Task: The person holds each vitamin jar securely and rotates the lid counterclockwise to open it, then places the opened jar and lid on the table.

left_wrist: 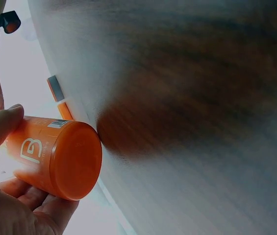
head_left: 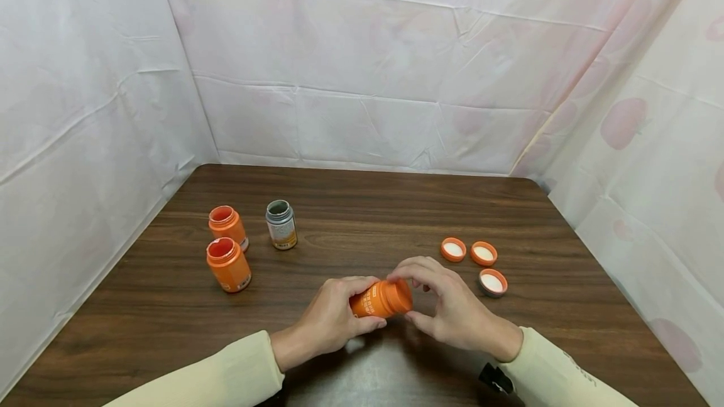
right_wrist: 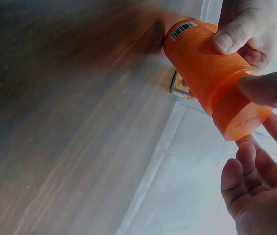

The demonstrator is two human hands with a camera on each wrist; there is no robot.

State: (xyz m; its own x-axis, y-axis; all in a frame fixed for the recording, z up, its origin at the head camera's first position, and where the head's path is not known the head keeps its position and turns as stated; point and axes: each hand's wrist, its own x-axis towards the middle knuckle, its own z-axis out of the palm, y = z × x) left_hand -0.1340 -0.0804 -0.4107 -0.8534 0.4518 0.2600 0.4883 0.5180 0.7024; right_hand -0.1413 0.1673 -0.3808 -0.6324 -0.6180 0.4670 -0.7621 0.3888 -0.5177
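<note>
An orange bottle (head_left: 369, 302) lies tilted in my left hand (head_left: 334, 314), its capped end toward the right. The left thumb and fingers grip the body; its base faces the camera in the left wrist view. On the bottle's neck sits an orange cap (right_wrist: 241, 117) with raised marks on top. My right hand (head_left: 452, 306) pinches this cap between thumb and fingers, the thumb (right_wrist: 270, 90) lying against its side. The other right fingers are loosely curled beyond the cap.
On the table's left stand two uncapped orange bottles (head_left: 232, 269) and one uncapped grey bottle (head_left: 281, 228). To the right lie two orange caps (head_left: 453, 249) and a grey-sided cap (head_left: 493, 282), white liners up. White sheets (head_left: 362, 68) hang behind and beside the brown table (head_left: 362, 200).
</note>
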